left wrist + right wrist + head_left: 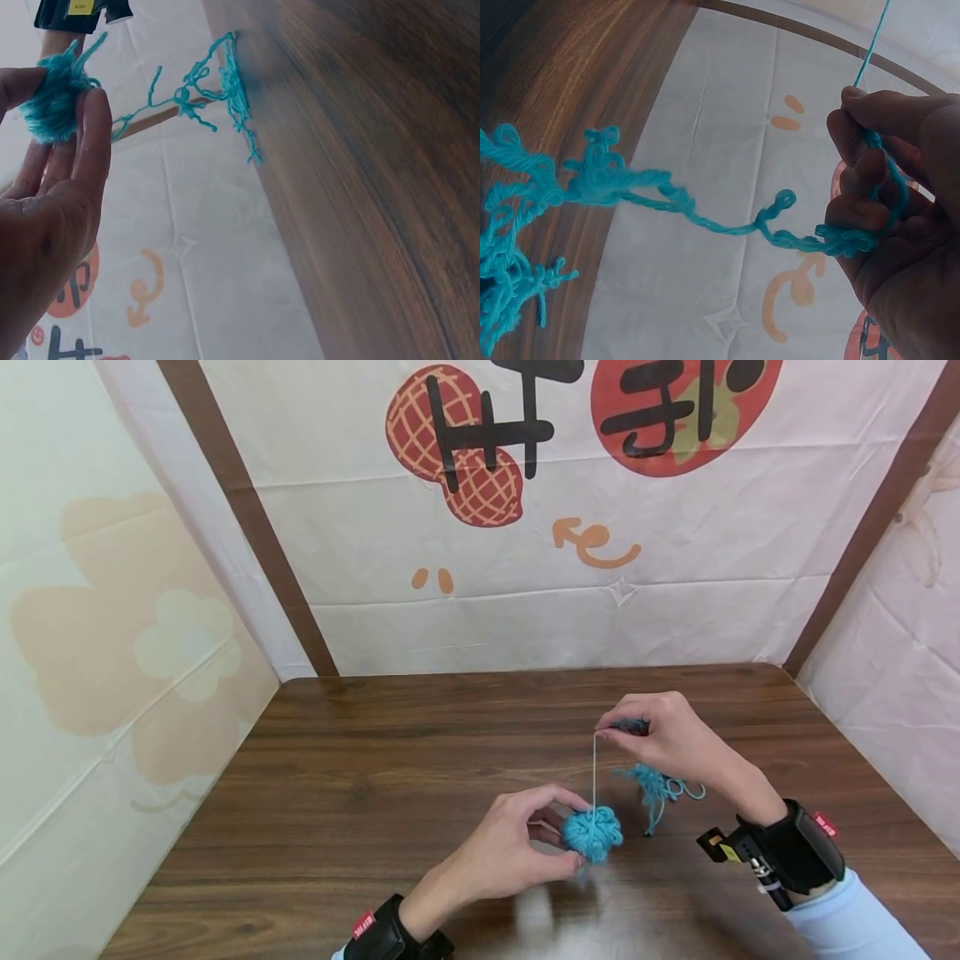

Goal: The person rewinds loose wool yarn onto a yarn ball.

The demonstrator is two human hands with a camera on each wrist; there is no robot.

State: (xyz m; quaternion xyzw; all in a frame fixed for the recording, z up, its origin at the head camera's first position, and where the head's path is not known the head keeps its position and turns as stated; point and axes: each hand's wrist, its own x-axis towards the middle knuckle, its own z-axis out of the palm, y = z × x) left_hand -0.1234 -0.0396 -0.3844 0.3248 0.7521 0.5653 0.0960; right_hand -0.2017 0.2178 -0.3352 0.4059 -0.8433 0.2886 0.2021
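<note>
A small ball of turquoise yarn (592,835) is held between the thumb and fingers of my left hand (517,839), just above the table. From it a taut strand (595,772) rises to my right hand (671,735), which pinches the yarn between thumb and forefinger. In the right wrist view the strand passes through the curled fingers (855,157) and leaves the palm as a kinked, looped length (727,226). That length leads to a loose tangle of the same yarn (656,789) below the right hand. The left wrist view shows the wound ball (56,101) up close.
The dark wooden table (337,810) spreads around both hands. A white printed cloth (525,627) hangs behind its back edge, with further cloth panels (135,635) at the left and right. Each wrist wears a black camera band (795,852).
</note>
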